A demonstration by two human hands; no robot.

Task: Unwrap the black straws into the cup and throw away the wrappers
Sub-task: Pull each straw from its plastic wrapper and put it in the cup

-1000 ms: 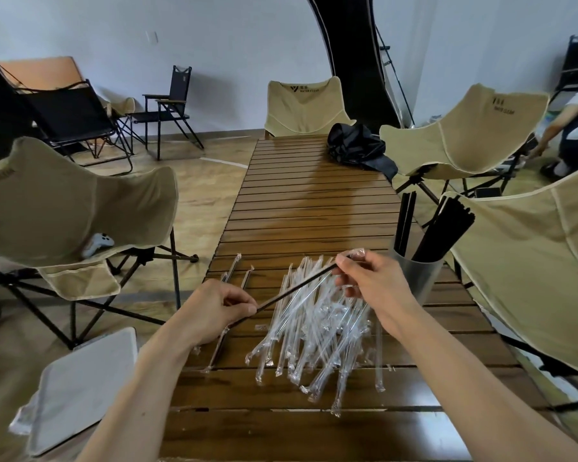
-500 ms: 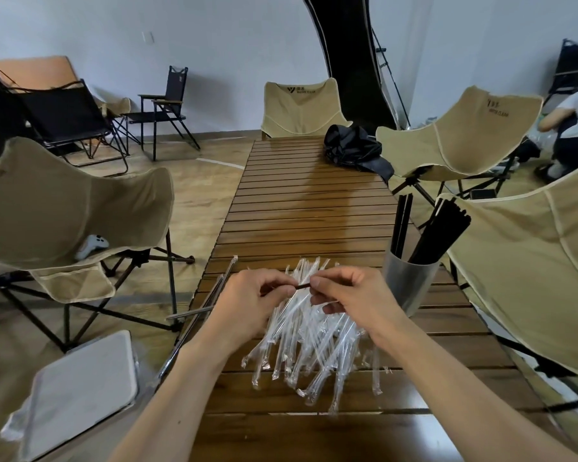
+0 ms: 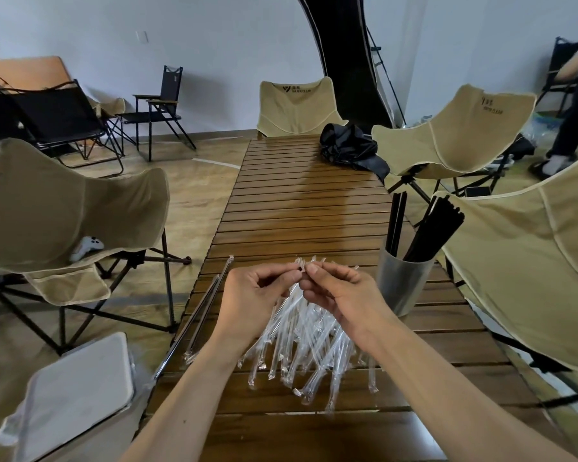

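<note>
Both hands meet over the desk [image 3: 301, 208], left hand [image 3: 251, 295] and right hand [image 3: 344, 295] each pinching the wrapped straw's [image 3: 211, 311] tip, so tearing comes next, then dropping it in the cup [image 3: 401, 281].

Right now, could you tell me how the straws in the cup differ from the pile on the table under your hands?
The straws in the cup are bare, matte black and stand leaning upright; the pile on the table lies flat, fanned out on the slats. The pile is clear, glossy plastic, apparently emptied wrappers, while the cup's straws have no wrapping. The cup's straws are gathered in one frosted cup; the pile is loose. Both are long and thin.
</note>
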